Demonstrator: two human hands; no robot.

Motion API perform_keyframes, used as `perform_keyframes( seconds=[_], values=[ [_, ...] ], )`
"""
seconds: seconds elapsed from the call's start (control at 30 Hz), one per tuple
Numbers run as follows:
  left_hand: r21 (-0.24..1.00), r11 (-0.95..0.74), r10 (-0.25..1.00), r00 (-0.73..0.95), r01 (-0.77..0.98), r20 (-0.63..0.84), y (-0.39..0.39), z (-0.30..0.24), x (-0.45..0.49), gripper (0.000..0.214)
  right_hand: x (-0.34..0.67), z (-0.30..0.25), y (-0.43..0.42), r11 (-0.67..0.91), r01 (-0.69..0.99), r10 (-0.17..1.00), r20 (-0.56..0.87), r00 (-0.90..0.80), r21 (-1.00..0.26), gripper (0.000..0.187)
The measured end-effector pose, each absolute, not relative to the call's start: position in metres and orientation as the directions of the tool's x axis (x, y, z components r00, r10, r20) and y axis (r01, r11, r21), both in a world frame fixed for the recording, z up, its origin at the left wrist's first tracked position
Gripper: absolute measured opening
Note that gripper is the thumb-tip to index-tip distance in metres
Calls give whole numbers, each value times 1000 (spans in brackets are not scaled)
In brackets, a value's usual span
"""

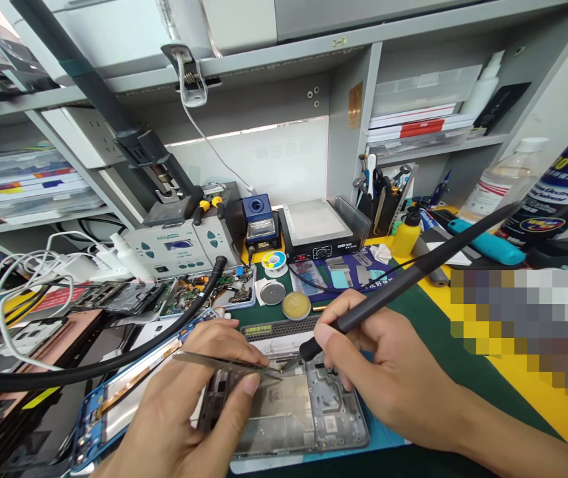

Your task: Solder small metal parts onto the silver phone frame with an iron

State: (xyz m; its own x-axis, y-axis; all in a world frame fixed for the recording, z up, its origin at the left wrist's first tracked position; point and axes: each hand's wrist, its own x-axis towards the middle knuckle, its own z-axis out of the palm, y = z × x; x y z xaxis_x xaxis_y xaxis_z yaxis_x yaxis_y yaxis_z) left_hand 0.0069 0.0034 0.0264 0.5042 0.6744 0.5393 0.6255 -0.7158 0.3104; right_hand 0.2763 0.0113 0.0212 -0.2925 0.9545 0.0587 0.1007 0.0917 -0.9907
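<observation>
My left hand [198,398] is closed on metal tweezers [224,364], whose tips reach the top edge of an opened phone frame [293,411] lying on the green mat. My right hand [388,372] grips a black soldering iron [413,272] like a pen. Its tip [288,363] meets the tweezers' tips at the same spot on the phone's board. The iron's handle slants up to the right.
A second phone frame with a blue rim [114,398] lies to the left under a thick black hose [114,365]. Behind stand a rework station [179,245], a blue soldering station [258,222], a hot plate [316,229], a yellow bottle [406,232] and solder tins [296,304].
</observation>
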Motion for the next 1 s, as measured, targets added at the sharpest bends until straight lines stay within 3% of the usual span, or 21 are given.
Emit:
perform_keyframes(
  seconds=[0.67,0.83,1.0],
  values=[
    [332,-715,682,509,615,525,4,21,0,29,275,26,12,85,71,949,59,-310,-994,20],
    [373,-648,730,402,664,554,5,22,9,16,275,29,10,123,75,943,93,-320,-990,17],
    [401,-618,746,342,676,572,5,20,19,27,276,28,11,99,85,946,67,-317,-991,18]
  ],
)
